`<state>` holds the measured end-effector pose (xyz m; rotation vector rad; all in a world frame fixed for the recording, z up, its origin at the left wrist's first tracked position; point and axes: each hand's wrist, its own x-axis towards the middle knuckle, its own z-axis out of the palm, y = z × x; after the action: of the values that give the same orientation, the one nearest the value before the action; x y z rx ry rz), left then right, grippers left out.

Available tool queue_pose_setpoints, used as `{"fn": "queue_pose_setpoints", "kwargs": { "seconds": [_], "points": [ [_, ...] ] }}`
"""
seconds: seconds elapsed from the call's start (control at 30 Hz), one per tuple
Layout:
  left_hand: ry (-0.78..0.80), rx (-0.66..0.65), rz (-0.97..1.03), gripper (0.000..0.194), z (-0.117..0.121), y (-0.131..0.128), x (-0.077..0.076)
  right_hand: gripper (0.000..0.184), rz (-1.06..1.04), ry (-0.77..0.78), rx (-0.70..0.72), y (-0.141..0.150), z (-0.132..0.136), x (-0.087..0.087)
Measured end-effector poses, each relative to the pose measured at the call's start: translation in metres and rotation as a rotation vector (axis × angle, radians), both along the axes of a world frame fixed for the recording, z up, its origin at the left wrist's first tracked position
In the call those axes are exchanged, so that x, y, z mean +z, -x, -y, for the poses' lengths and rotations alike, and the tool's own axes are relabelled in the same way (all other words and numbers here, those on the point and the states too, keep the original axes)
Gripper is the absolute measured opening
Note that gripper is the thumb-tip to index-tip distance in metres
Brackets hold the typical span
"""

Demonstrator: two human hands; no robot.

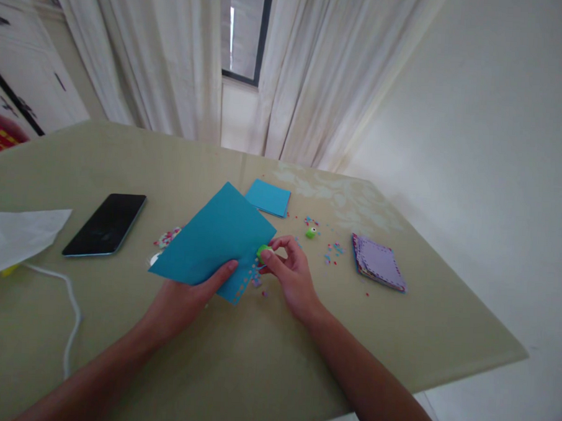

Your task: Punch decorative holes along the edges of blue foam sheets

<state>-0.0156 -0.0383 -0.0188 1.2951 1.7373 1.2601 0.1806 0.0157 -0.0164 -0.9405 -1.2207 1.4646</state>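
A blue sheet of paper (219, 236) is pinched in my left hand (188, 296), thumb on top and fingers hidden beneath. Small cut-outs run along the sheet's lower right edge. At that edge my right hand (291, 270) grips a small green craft punch (263, 253) between thumb and fingers, and the punch sits over the paper's rim. Tiny punched paper bits (256, 282) lie on the table under the edge. Beyond my right hand is a second small green punch (311, 233) with an eye-like mark, among more bits (335, 250).
A stack of blue paper (269, 197) lies behind the sheet. To the right is a pile of purple and other coloured sheets with punched edges (381, 263). On the left are a black tablet (106, 224), a white sheet (19, 236) and a white cable (74, 307) on the table (171, 162).
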Motion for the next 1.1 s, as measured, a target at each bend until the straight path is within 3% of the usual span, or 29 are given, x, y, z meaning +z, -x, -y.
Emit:
{"fn": "queue_pose_setpoints", "kwargs": {
  "seconds": [0.17,0.37,0.63,0.83,1.1],
  "points": [
    [0.017,-0.03,0.043,0.051,-0.001,0.001,-0.002,0.051,-0.119,0.133,-0.054,-0.004,-0.005,0.0],
    [0.11,-0.034,0.04,0.067,-0.002,0.005,-0.001,0.043,-0.1,0.272,0.14,-0.013,-0.01,0.004],
    [0.071,-0.05,0.032,0.054,-0.003,0.004,0.0,0.046,-0.087,0.316,0.152,-0.011,-0.008,0.002],
    [0.084,-0.059,0.016,0.058,-0.003,0.007,-0.009,0.049,-0.045,0.333,0.141,-0.011,-0.008,-0.001],
    [0.103,-0.061,0.005,0.062,-0.003,0.006,-0.005,0.051,-0.092,0.356,0.129,-0.008,-0.006,0.001]
  ]
}}
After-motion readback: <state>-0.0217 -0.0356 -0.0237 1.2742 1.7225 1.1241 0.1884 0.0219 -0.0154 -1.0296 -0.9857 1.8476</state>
